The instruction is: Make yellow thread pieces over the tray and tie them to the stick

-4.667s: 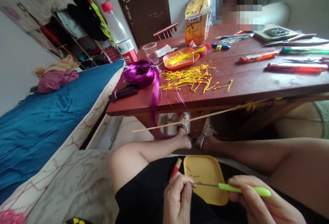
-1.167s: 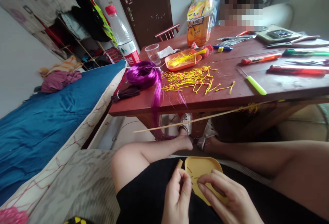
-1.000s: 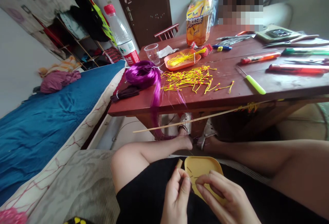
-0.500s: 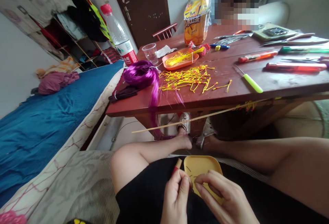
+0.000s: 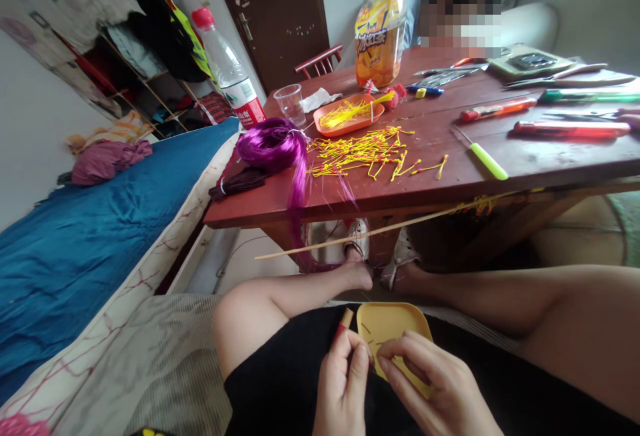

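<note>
Low over the lap, my left hand (image 5: 345, 373) is closed around a short tan stick (image 5: 347, 318) with a red band; its tan end pokes out above the fingers. Thumb and forefinger of my right hand (image 5: 430, 376) are pinched together just to the right, close to the left fingertips. Whatever lies between the right fingers is too small to make out. Beneath the hands a yellow tray (image 5: 395, 316) rests on the black clothing, with a few thin dark pieces in it.
On the red-brown table (image 5: 400, 193) lie purple thread (image 5: 275, 146), many yellow knotted cords (image 5: 360, 149), an orange dish (image 5: 345, 129), a green-handled tool (image 5: 489, 161) and bottles (image 5: 380, 36). A long thin stick (image 5: 350, 239) slants below the table edge. Another person sits across.
The view has shifted very slightly. Both hands keep the same pose, and nothing else has visibly moved.
</note>
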Motion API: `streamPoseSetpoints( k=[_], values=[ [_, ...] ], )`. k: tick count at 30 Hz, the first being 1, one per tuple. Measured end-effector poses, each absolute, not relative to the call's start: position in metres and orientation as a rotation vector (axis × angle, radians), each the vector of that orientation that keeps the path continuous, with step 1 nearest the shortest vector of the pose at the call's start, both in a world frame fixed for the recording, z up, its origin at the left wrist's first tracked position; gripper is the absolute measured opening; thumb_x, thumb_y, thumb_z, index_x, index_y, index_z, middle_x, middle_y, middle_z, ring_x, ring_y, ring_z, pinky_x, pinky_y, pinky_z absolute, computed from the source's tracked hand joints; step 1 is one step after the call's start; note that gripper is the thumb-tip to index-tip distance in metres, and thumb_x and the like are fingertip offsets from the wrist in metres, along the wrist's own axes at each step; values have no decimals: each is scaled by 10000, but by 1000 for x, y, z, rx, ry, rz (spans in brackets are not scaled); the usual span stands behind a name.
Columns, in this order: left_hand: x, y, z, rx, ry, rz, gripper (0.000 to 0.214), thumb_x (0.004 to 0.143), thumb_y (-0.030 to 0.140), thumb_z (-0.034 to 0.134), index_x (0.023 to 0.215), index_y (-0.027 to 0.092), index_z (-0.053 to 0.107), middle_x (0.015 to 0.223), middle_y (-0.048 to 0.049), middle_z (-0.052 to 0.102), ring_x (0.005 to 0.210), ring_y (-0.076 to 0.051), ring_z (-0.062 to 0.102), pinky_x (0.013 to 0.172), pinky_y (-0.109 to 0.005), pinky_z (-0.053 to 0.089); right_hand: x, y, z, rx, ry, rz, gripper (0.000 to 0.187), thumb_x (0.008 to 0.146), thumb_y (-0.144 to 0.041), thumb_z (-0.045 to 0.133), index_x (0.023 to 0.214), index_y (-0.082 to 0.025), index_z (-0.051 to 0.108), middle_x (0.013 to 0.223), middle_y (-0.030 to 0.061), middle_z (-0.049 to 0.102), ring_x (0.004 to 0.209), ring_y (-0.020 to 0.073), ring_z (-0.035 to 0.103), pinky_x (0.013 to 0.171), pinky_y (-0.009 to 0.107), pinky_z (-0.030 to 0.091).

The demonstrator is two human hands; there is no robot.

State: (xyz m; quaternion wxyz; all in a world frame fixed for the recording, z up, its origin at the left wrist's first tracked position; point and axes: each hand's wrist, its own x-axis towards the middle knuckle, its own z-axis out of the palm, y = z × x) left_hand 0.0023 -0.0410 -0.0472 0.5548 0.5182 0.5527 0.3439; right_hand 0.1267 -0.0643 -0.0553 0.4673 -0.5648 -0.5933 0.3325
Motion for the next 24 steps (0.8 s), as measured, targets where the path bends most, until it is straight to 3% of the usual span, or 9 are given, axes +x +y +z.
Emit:
streamPoseSetpoints(
  k=[9, 12, 15, 24],
  values=[
    [0, -44, -54, 1511, 1366, 863, 309, 879, 410, 414, 667, 196, 481, 610, 21, 450, 583, -133, 433, 590, -228, 338, 123, -66, -56, -1436, -1455, 747, 205, 856, -301, 472, 697, -202, 556, 548, -22, 481, 455, 104, 441, 444, 193, 362],
    [1, -45, -56, 1537, 1385, 847, 310, 882, 407, 405, 663, 199, 474, 611, 18, 459, 584, -137, 436, 580, -230, 332, 123, -66, -55, -1423, -1404, 913, 242, 871, -319, 424, 688, -194, 521, 524, -35, 442, 441, 97, 399, 428, 184, 347],
    [1, -45, -57, 1538, 1401, 843, 317, 882, 420, 398, 661, 203, 468, 610, 16, 465, 586, -141, 440, 578, -233, 334, 124, -65, -55, -1355, -1355, 1160, 254, 876, -340, 402, 691, -186, 483, 574, -12, 492, 502, 108, 450, 496, 189, 397],
    [0, -46, -61, 1537, 1390, 827, 362, 868, 474, 393, 630, 209, 456, 562, 25, 432, 542, -138, 416, 562, -243, 333, 116, -63, -55, -1211, -860, 1492, 417, 763, -579, 523, 655, -179, 476, 556, -21, 473, 506, 108, 457, 512, 216, 395]
  ],
)
